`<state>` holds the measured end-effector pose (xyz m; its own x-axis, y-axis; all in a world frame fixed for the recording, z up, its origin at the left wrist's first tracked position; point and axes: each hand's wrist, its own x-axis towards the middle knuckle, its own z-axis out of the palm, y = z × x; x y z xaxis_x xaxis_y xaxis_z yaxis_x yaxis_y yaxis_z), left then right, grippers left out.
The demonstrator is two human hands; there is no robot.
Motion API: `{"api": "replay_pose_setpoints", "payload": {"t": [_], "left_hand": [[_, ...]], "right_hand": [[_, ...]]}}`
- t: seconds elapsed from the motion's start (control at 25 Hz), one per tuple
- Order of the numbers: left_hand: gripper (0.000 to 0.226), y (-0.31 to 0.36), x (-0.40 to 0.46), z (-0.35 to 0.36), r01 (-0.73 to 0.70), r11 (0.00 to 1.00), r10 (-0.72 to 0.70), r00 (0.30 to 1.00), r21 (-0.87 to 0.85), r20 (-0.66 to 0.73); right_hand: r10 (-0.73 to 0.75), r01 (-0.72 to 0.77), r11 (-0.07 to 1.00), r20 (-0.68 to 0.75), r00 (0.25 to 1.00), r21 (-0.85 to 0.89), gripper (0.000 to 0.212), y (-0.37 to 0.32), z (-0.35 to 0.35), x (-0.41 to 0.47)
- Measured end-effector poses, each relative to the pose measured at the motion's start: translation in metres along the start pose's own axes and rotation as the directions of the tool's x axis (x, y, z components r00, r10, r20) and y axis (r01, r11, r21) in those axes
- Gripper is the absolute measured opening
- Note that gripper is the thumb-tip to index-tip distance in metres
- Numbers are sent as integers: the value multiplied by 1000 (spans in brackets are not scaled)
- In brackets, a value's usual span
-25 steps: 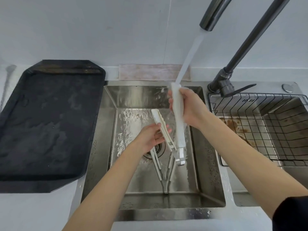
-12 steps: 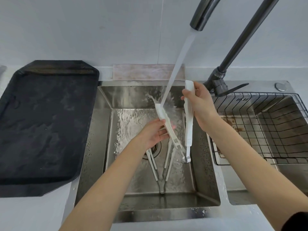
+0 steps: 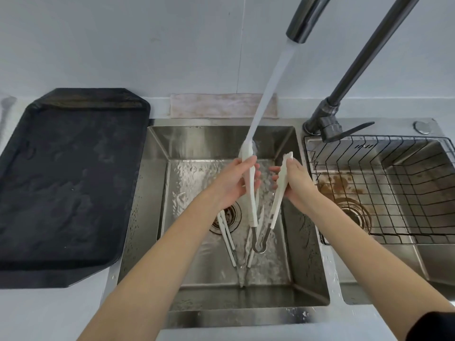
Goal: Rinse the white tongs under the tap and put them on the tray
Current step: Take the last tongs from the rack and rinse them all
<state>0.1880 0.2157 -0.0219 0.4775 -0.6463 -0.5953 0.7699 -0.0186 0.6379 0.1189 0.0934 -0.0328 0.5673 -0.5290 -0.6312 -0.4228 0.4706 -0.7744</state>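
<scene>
I hold a pair of white tongs [image 3: 252, 207] spread in a V over the left sink basin, metal hinge pointing down. My left hand [image 3: 234, 185] grips the left arm, whose tip sits in the water stream [image 3: 268, 94] from the dark tap [image 3: 302, 20]. My right hand [image 3: 294, 178] grips the right arm, just outside the stream. More white tongs [image 3: 230, 239] lie on the basin floor near the drain. The black tray [image 3: 69, 183] rests on the counter to the left, wet and bare.
The steel sink [image 3: 221, 316] has a second basin on the right holding a black wire basket [image 3: 394, 188]. The tap's base and lever [image 3: 330, 126] stand between the basins. A folded cloth [image 3: 216, 105] lies behind the sink against the wall.
Both hands shifted so the tongs' left arm, held by my left hand, rose into the stream; the right arm moved out of the water to the right.
</scene>
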Motion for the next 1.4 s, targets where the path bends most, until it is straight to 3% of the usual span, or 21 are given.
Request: {"api": "replay_pose_setpoints", "payload": {"t": [0.16,0.28,0.48,0.64,0.72,0.84,1.0,1.08,1.28,1.4], "left_hand": [[4,15,4,16,-69,992,72,997,-106,27],[19,25,7,28,-70,990,65,997,-119,-43],[19,35,9,28,-65,983,80,993,-171,86],[17,41,2,35,-84,995,92,988,-62,127],[25,44,0,40,-90,996,90,995,-8,36],[47,47,-3,31,-118,991,126,978,56,-168],[46,42,-8,-13,-253,961,196,910,-115,-366],[46,38,-10,-35,-244,936,131,911,-254,-390],[41,24,-9,-59,-192,926,31,897,-325,-441],[35,15,-15,-57,-181,909,-3,898,-376,-440]], "right_hand": [[98,-103,977,36,995,188,42,7,3,6],[90,-104,956,65,994,274,39,7,2,10],[41,-63,964,92,995,259,42,5,6,15],[-6,-33,969,154,988,244,44,0,7,16],[-5,-55,957,205,979,286,31,-1,10,16],[10,-98,942,265,964,321,34,-5,22,8],[-42,-74,939,326,944,336,15,-19,41,-5],[-99,1,960,336,936,281,10,-22,49,-10],[-182,161,982,254,950,99,41,-19,59,-16],[-160,141,985,227,961,96,27,-15,54,-14]]}}
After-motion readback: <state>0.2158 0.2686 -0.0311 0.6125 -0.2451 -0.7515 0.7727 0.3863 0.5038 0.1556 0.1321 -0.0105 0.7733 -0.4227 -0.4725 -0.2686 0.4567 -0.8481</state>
